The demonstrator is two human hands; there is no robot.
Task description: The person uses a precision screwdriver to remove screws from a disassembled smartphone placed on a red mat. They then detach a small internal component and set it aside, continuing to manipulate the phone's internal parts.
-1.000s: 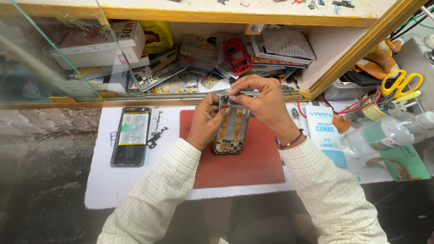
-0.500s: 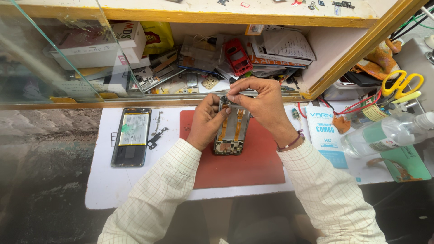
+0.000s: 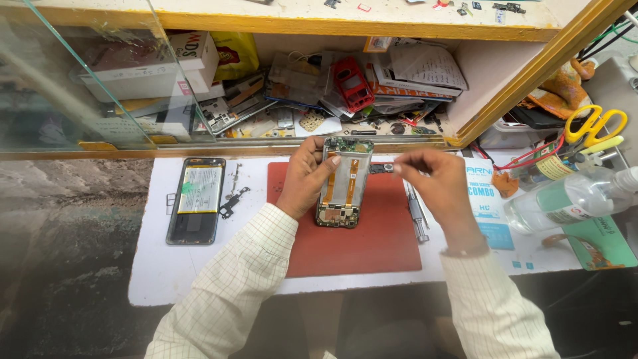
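Note:
An opened phone frame (image 3: 344,184) with orange flex cables and a green circuit board rests on a red mat (image 3: 359,233). My left hand (image 3: 307,177) grips the frame's left edge, thumb across its top. My right hand (image 3: 432,181) is off to the frame's right, fingertips pinching a small dark part (image 3: 382,168) just beside the frame's upper right edge.
A phone back with a battery (image 3: 197,198) lies on the white table at left, small metal pieces (image 3: 232,199) beside it. Tools (image 3: 417,214) lie right of the mat. A clear bottle (image 3: 571,199), yellow scissors (image 3: 593,126) and a cluttered shelf (image 3: 319,100) surround the table.
My right hand has drawn away from the top of the frame to the right, carrying the small dark part. The left hand still holds the frame.

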